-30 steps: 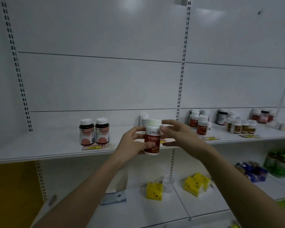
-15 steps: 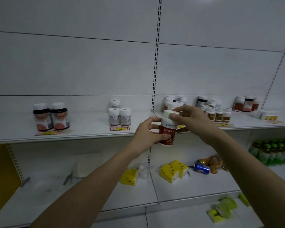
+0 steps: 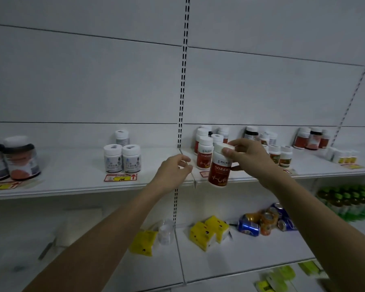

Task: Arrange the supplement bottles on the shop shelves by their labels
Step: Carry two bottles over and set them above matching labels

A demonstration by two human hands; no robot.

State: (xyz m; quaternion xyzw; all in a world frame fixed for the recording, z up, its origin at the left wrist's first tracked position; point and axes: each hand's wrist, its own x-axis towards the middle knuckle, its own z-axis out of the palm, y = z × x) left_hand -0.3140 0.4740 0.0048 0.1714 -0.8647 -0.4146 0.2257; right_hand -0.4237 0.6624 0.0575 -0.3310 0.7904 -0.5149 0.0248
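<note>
Red-labelled white plastic supplement bottle [image 3: 219, 169], tilted just before the white shelf's edge [image 3: 82, 189] at four o'clock from its matching bottles [image 3: 204, 152], looks light, rigid and slick, so my right hand [image 3: 248, 158] pinches its cap, my left hand [image 3: 173, 171] loosely curled, holding nothing.

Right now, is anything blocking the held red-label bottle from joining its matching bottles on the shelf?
Nothing visible. The right hand holds the red-label bottle just in front of the matching bottles; the left hand is off to the side.

The bottle [image 3: 219, 169] I hold looks like smooth plastic with a glossy label. The shelf [image 3: 76, 175] is matt white metal.
</note>
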